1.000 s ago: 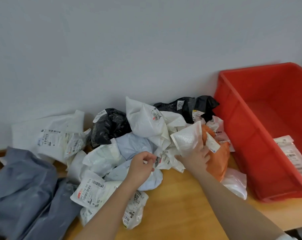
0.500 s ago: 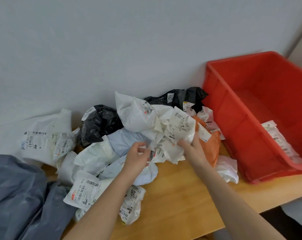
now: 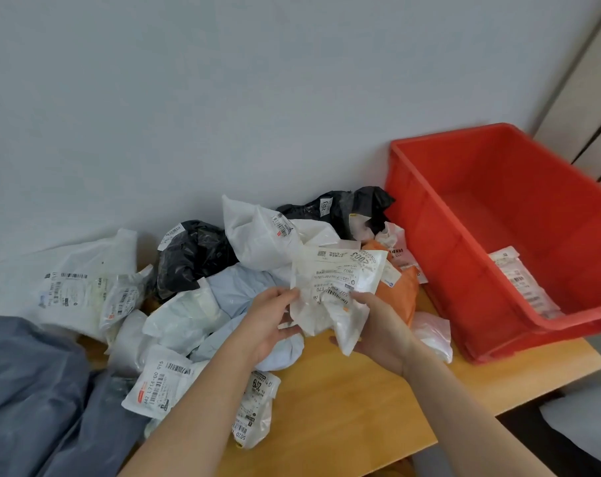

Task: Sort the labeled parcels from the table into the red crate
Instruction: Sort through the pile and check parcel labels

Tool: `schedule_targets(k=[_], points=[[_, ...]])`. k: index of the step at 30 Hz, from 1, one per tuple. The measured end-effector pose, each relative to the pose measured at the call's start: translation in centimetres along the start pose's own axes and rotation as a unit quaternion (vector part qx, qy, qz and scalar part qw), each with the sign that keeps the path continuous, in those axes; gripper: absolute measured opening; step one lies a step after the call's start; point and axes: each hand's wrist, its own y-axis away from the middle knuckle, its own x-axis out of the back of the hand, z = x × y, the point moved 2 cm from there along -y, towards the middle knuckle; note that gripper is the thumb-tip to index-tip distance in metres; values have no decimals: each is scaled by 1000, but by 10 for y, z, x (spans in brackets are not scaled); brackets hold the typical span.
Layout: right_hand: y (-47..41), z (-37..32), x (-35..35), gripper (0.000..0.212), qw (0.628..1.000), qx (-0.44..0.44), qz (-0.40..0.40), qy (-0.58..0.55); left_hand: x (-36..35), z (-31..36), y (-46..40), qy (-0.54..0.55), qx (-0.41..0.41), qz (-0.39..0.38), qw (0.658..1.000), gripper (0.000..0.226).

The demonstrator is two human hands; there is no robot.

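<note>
Head view: both hands were seen over the wooden table (image 3: 344, 407), holding one white labeled parcel (image 3: 337, 290) between them, lifted above the pile with its printed label turned up toward the camera. Left hand (image 3: 268, 325) was pinching the parcel's left edge, thumb and fingertips closed on the plastic. Right hand (image 3: 378, 332) was cupped under the lower right part, thumb laid on the front face, so the parcel was gripped from both sides. Red crate (image 3: 430, 256) was noted at the right end of the table, its near corner past the table edge, with one white labeled parcel in the crate (image 3: 523, 280) lying against its floor and near wall. Held parcel was well apart from the crate's opening, just left of its left wall. Beneath and behind the hands lay the remaining pile: an orange parcel (image 3: 400, 290), two black parcels (image 3: 192, 253) and (image 3: 347, 206), a pale blue parcel (image 3: 237, 287), and several white ones, including a flat one (image 3: 161, 380) beside the left forearm. Grey bags (image 3: 27, 390) were recorded at far left. Label text was mostly too blurred to read.
</note>
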Motion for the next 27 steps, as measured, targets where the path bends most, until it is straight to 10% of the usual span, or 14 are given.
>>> schedule_targets(k=[11,27], points=[[7,11,3,45,997,2,70,-16,-7,-14,-3,-8,-56,110,992,12],[-17,41,36,20,959,55,270,-64,-27,-36,-4,20,8,38,999,17]])
